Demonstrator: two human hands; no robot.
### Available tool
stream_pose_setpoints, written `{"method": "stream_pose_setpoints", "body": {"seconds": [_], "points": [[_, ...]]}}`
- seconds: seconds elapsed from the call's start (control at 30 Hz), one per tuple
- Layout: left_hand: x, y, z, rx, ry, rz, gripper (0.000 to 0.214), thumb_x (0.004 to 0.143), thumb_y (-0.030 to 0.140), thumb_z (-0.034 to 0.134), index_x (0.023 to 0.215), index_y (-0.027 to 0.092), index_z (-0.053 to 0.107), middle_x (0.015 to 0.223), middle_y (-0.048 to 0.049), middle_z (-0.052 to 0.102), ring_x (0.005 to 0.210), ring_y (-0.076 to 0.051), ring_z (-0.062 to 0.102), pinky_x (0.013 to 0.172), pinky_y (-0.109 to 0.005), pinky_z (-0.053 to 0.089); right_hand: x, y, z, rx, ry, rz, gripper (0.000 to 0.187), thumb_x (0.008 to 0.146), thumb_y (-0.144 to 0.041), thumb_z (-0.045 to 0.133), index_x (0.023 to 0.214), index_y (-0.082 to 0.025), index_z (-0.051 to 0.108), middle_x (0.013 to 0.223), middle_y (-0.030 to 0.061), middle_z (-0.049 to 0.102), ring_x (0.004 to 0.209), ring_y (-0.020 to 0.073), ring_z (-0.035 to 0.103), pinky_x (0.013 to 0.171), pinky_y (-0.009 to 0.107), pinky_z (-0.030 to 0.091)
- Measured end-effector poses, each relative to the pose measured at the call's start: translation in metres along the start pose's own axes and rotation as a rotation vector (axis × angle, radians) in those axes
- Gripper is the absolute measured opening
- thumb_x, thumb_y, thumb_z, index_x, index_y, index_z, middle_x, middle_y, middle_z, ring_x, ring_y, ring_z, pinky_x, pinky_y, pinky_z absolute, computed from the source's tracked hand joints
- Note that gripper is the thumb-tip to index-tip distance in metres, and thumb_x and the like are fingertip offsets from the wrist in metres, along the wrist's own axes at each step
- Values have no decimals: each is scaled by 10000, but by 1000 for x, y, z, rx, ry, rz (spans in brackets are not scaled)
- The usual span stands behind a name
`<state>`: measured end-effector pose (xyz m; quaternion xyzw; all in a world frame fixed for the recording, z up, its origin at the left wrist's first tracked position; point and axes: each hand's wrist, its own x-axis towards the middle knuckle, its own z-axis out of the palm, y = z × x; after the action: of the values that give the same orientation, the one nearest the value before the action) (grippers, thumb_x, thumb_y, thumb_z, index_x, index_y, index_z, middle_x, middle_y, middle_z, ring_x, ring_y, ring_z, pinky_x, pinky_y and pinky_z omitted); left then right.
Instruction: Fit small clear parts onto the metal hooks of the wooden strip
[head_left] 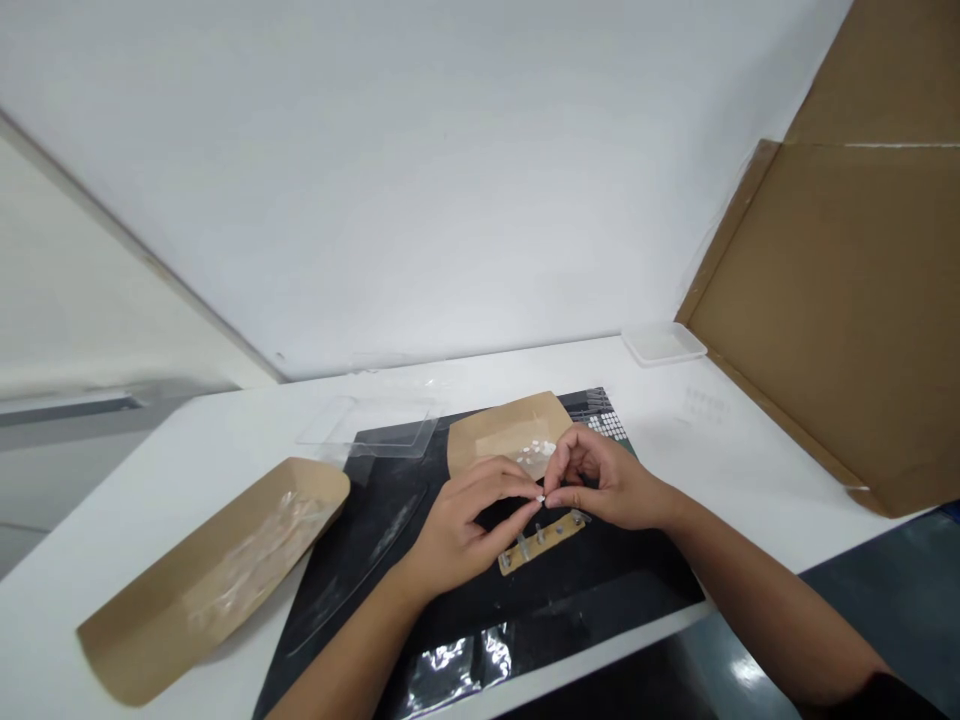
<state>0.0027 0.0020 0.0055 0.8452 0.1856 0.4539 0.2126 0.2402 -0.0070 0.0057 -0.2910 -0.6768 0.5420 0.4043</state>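
My left hand (472, 520) and my right hand (604, 480) meet over a black mat (600, 580). Pinched between their fingertips is a small white piece (540, 498), too tiny to make out its exact kind. Just below the fingers lies a narrow tan strip (550, 541) bearing several small clear or grey parts. Behind the hands sits a brown paper tray (487, 428), partly covered by my fingers. Several small white bits (535, 451) are in that tray.
At left, another brown tray (165, 590) holds crumpled clear plastic bags (262, 560). A clear plastic lid (367, 425) overlaps the mat's back edge. Round white stickers (609, 426) lie behind my right hand. A translucent box (664, 345) and upright cardboard (840, 320) stand at right.
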Motion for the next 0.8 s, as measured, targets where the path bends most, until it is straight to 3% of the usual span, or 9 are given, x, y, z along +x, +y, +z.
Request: {"method": "stream_pose_setpoints", "body": {"seconds": [0.33,0.6,0.8], "points": [[5,4,-4,-74,-53,-13,174,970,125,684,1094,204,776,935,-95,776,884,-214,747,788,-369,629,-1,4,-2,-4,-66,28,376,918,-427,814,1022,-242,503,988,15,716,846,148,659,817,350,557],[-2,-1,-4,-47,-171,-78,107,1021,165,622,1037,187,725,905,-69,726,829,-177,698,748,-307,576,1,12,-3,-59,-94,26,338,931,-403,806,1035,-222,540,971,14,717,786,128,612,728,287,479],[-3,0,-3,1,-173,-89,100,1029,162,578,1036,187,676,893,-63,680,824,-177,658,734,-292,545,3,13,0,-65,-71,18,381,928,-487,798,1029,-224,541,959,13,698,772,127,581,719,280,460]]}}
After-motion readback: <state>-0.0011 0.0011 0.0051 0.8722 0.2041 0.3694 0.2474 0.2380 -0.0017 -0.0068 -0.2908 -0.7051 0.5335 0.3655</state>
